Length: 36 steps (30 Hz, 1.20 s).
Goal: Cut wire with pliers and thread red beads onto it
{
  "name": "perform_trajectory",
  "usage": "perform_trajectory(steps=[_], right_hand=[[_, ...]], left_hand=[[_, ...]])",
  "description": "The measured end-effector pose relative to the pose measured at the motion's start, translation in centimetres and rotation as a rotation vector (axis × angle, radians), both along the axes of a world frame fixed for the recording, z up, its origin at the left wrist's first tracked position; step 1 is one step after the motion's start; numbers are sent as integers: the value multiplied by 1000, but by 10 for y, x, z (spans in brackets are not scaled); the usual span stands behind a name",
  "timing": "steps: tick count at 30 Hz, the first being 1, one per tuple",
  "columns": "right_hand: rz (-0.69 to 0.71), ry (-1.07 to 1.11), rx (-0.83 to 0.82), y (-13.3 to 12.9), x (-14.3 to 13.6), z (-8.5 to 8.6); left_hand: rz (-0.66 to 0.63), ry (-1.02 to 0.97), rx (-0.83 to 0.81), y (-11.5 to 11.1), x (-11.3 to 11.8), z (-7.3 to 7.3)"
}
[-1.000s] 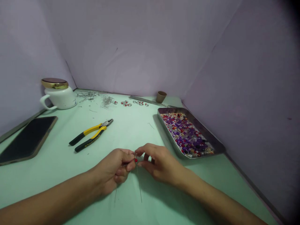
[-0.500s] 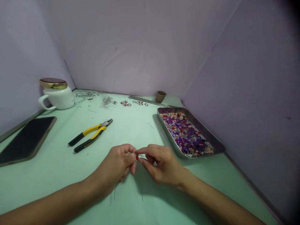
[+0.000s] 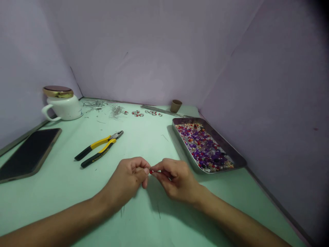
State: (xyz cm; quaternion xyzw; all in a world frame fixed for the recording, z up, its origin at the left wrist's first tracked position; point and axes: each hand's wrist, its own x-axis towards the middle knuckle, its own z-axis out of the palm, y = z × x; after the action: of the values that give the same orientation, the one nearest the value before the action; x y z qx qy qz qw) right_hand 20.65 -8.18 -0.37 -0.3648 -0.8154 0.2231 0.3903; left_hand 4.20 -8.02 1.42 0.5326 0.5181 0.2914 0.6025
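Note:
Between the fingertips of both hands is a small red bead (image 3: pixel 151 172), partly covered by the fingers. My left hand (image 3: pixel 133 175) is closed, its thumb and forefinger pinching at the bead's left side. From the right, my right hand (image 3: pixel 177 176) pinches at the same bead with thumb and forefinger. Thin wire ends (image 3: pixel 159 212) show below the hands; whether they join the bead is hidden. Yellow-and-black pliers (image 3: pixel 100 148) lie with handles apart, to the left of my left hand. A metal tray (image 3: pixel 238 159) of mixed purple, red and pale beads stands beyond my right hand.
A white mug (image 3: pixel 67 109) with a gold-rimmed lid (image 3: pixel 58 92) stands at the back left, behind a phone (image 3: pixel 31 154). Along the back lie tangled wire scraps (image 3: pixel 117 110), small red-beaded wire pieces (image 3: pixel 137 113), long wires (image 3: pixel 164 111) and a brown cup (image 3: pixel 176 106).
The right thumb and forefinger have closed together at the red bead. The wire ends below the hands have shifted slightly. Pliers and tray stay in place.

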Motion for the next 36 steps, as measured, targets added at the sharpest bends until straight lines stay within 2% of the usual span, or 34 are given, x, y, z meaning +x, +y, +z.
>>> perform_trajectory(steps=[4, 13, 18, 23, 31, 36], right_hand=[[-20, 7, -54, -2, -1, 2], [-11, 27, 44, -3, -1, 3], [-37, 53, 39, -5, -2, -1], [-32, 79, 173, -5, -3, -2], [-80, 109, 172, -2, -3, -1], [-144, 148, 190, -2, -7, -5]], left_hand=[[-10, 1, 22, 1, -1, 3], [-17, 43, 27, 0, -1, 3], [-5, -77, -36, 0, -1, 2], [20, -244, -206, -1, 0, 2], [-6, -233, -43, 0, -1, -5], [104, -309, -146, -1, 4, -6]])
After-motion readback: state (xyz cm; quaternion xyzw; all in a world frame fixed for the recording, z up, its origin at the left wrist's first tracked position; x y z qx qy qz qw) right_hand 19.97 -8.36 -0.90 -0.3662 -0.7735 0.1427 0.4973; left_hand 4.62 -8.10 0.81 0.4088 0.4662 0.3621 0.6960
